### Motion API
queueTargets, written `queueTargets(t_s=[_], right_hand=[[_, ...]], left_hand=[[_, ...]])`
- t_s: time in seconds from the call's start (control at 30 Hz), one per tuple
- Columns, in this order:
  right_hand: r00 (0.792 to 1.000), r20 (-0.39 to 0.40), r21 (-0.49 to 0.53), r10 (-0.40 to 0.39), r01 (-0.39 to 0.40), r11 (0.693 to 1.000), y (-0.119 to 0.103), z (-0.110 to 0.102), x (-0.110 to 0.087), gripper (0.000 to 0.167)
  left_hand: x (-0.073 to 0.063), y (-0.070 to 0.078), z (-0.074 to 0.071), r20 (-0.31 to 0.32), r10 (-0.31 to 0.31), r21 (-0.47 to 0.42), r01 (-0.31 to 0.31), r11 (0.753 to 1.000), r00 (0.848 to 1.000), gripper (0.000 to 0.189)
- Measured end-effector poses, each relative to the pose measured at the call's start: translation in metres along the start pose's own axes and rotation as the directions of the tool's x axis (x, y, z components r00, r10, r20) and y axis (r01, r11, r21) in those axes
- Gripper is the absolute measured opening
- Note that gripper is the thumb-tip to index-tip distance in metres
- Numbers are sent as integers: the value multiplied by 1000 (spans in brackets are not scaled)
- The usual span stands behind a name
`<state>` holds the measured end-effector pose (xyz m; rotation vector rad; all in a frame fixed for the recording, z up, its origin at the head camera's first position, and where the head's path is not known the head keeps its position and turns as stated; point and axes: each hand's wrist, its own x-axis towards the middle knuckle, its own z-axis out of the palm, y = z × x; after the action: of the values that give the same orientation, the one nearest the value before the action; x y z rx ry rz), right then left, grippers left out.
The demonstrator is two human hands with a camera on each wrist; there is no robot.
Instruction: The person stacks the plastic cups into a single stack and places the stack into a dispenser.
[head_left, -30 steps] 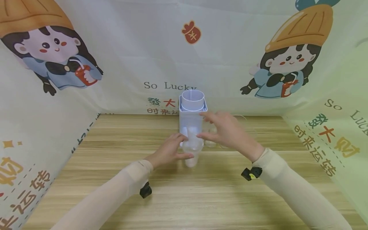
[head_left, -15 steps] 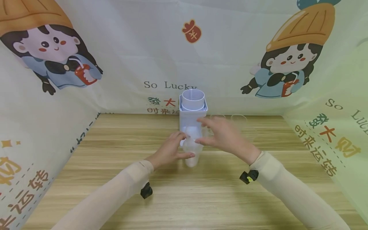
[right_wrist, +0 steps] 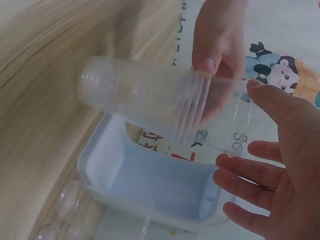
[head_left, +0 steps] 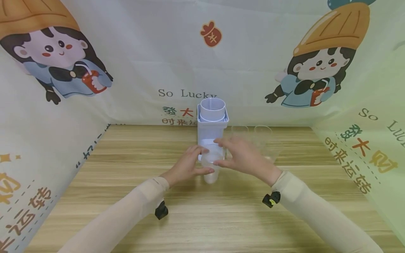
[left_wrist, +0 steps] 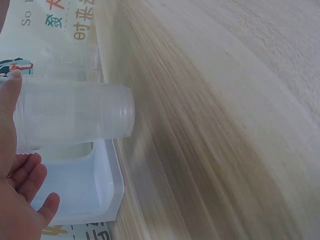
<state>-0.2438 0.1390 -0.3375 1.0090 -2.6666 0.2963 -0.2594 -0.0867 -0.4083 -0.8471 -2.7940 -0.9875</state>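
Note:
My left hand (head_left: 186,163) grips a stack of clear plastic cups (head_left: 210,176) near its rims, holding it upright just above the table. In the right wrist view, several rims sit close together on the stack, with the left thumb against them. My right hand (head_left: 246,156) pinches the rim of the topmost clear cup (right_wrist: 227,135) between thumb and fingertips. That cup's lower part is nested inside the stack. Behind stands a pale lavender plastic holder (head_left: 209,131) with a round tube on top, overlapped by the stack in the head view.
To the right of the holder, more clear cups (head_left: 263,131) stand on the wooden table (head_left: 202,218), partly behind my right hand. A printed cloth (head_left: 148,52) hangs along the back and both sides.
My right hand has come down and slightly left with its cup, which has sunk into the stack. The cups on the right have become more visible. My left hand has stayed in place.

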Motion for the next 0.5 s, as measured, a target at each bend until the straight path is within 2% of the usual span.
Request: queueTargets(t_s=[0.5], right_hand=[[1000,-4,-3,-27,27,1000,2,15,-3,67]], left_hand=[[-1,1,1,-16,22,-23,-23,999,1000,67]])
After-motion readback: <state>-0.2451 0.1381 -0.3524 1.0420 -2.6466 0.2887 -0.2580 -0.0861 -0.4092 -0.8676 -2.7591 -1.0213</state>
